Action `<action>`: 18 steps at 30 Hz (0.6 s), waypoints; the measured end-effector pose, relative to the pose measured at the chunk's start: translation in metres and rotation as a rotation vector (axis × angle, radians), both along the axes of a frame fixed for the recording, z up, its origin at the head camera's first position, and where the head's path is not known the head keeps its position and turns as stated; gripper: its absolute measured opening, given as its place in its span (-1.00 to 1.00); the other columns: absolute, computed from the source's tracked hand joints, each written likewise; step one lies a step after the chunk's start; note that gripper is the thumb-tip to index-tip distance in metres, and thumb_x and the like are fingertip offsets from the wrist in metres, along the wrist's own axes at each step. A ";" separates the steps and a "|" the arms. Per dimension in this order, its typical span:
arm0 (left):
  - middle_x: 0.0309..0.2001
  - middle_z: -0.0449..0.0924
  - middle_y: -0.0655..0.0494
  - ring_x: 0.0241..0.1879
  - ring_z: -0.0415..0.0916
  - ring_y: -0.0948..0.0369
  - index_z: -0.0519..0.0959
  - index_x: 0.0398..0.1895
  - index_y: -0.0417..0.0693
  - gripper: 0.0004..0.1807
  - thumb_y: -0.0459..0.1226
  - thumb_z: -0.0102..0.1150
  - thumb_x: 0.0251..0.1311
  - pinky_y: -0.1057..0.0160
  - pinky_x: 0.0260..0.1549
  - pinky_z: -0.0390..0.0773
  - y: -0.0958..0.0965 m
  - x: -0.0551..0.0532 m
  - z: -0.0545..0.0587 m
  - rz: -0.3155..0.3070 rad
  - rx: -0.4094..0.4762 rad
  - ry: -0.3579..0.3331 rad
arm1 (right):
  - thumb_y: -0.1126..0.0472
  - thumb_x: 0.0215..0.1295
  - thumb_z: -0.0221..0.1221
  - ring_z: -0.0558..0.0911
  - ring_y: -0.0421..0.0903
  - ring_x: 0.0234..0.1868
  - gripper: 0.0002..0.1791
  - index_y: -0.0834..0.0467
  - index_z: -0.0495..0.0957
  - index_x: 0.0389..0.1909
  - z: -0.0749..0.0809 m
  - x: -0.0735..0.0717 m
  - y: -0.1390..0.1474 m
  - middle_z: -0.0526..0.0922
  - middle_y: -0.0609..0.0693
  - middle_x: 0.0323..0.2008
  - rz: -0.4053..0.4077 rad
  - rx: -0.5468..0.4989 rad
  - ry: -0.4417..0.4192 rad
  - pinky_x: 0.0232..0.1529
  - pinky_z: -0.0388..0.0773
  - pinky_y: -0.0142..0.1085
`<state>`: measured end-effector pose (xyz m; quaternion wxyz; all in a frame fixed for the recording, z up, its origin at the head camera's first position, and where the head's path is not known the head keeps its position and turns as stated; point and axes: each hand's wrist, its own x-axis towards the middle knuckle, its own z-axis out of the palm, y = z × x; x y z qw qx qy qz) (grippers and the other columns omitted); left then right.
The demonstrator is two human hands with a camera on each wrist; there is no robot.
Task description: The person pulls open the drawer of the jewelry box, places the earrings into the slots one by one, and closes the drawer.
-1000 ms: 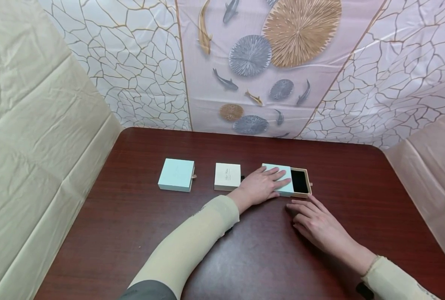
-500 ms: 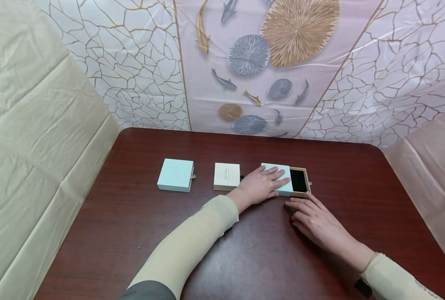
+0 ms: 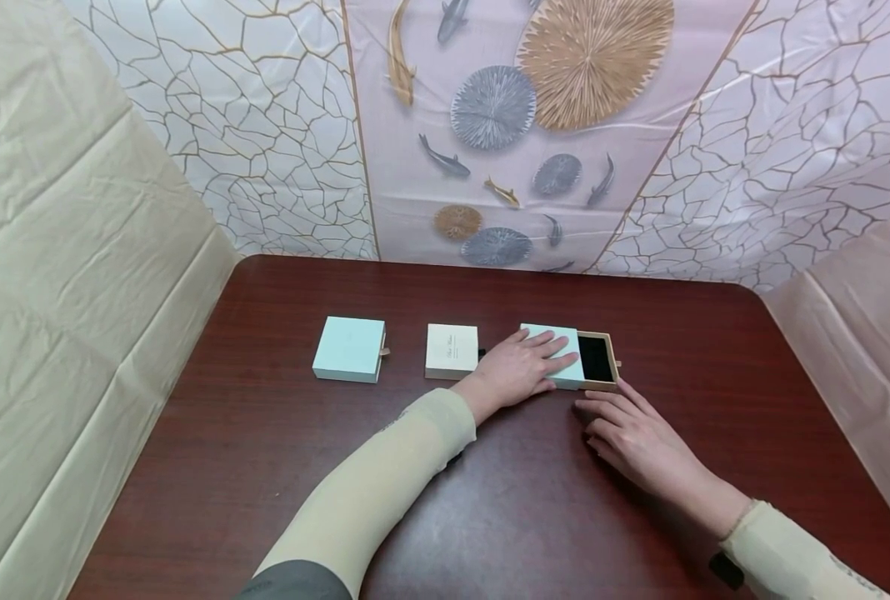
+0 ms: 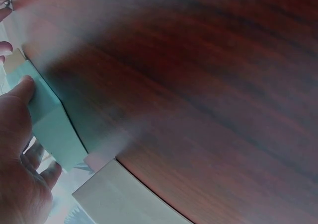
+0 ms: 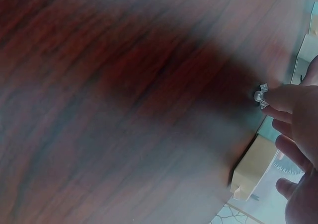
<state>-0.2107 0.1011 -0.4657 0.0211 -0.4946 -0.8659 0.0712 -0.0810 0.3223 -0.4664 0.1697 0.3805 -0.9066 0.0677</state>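
A pale mint drawer-style jewellery box [image 3: 565, 379] lies on the right of the row, its tan drawer [image 3: 597, 358] partly pulled out, showing a black lining. My left hand [image 3: 511, 367] holds its sleeve, fingers spread over the top; the thumb [image 4: 25, 88] is against the near side. Just in front of the drawer is my right hand [image 3: 640, 442], index fingertip at its near right corner. In the right wrist view, the right thumb and a finger pinch a small pearl-and-clear-stone jewellery piece [image 5: 260, 96]. Whether it is a ring or an earring I cannot tell.
A white box [image 3: 451, 350] with dark lettering and a black tab sits left of the held box. Farther left is another mint box [image 3: 349, 346] with a tan ribbon tab. All rest on a dark red wooden table [image 3: 227, 467], backed by a patterned cloth [image 3: 280, 125].
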 end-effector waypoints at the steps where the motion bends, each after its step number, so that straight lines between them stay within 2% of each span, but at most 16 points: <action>1: 0.73 0.04 0.20 0.69 0.00 0.19 0.07 0.75 0.37 -0.32 0.15 -0.14 0.68 0.03 0.61 0.19 0.000 0.000 0.000 0.000 -0.002 0.001 | 0.34 0.07 0.49 0.65 0.19 0.22 -0.83 0.18 0.70 -0.34 0.000 0.000 0.000 0.75 0.19 0.13 0.001 0.004 0.004 0.59 0.18 0.18; 9: 0.73 0.03 0.20 0.69 0.00 0.19 0.06 0.76 0.37 -0.32 0.15 -0.15 0.68 0.03 0.61 0.18 0.001 0.001 -0.001 -0.001 -0.006 -0.003 | 0.30 0.12 0.42 0.66 0.17 0.20 -0.82 0.25 0.74 -0.24 -0.003 -0.002 0.002 0.76 0.16 0.11 0.009 -0.005 0.021 0.54 0.25 0.20; 15: 0.73 0.03 0.21 0.69 0.00 0.18 0.07 0.75 0.37 -0.32 0.15 -0.14 0.67 0.02 0.61 0.18 0.001 0.001 -0.001 0.002 -0.003 -0.006 | 0.34 0.12 0.40 0.66 0.17 0.18 -0.88 0.24 0.72 -0.30 -0.004 -0.003 0.002 0.76 0.16 0.10 -0.015 -0.049 0.004 0.62 0.13 0.09; 18: 0.73 0.03 0.21 0.69 0.00 0.19 0.07 0.75 0.37 -0.32 0.14 -0.14 0.67 0.02 0.61 0.18 0.001 0.001 -0.001 0.006 -0.001 -0.007 | 0.34 0.14 0.39 0.66 0.18 0.18 -0.93 0.20 0.69 -0.36 -0.004 -0.003 0.002 0.76 0.17 0.10 -0.025 -0.059 -0.003 0.62 0.14 0.10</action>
